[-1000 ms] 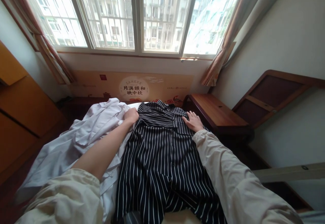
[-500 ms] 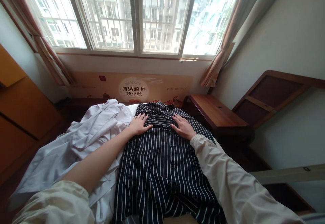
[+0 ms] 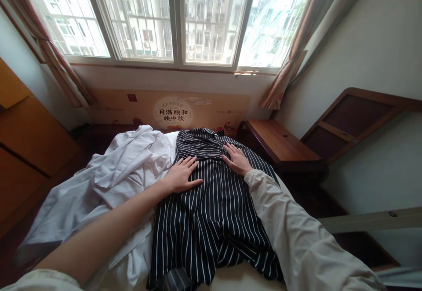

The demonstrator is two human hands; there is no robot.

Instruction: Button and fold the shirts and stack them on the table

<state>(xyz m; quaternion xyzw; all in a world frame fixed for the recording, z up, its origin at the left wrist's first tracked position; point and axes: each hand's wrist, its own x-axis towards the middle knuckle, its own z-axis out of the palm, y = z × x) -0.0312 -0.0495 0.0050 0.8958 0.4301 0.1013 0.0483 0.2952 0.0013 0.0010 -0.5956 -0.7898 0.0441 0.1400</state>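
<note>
Neither hand grips anything: the left hand (image 3: 182, 173) and the right hand (image 3: 236, 159) both lie flat, fingers spread, palms down on the striped shirt (image 3: 211, 203). The shirt is spread lengthwise in the middle of the bed (image 3: 244, 280), collar at the far end toward the window (image 3: 174, 18). The left hand sits near the shirt's left edge, the right hand a little farther, near the collar. A rumpled white garment (image 3: 108, 185) lies just left of the shirt, touching it. A wooden table (image 3: 280, 143) stands to the right.
</note>
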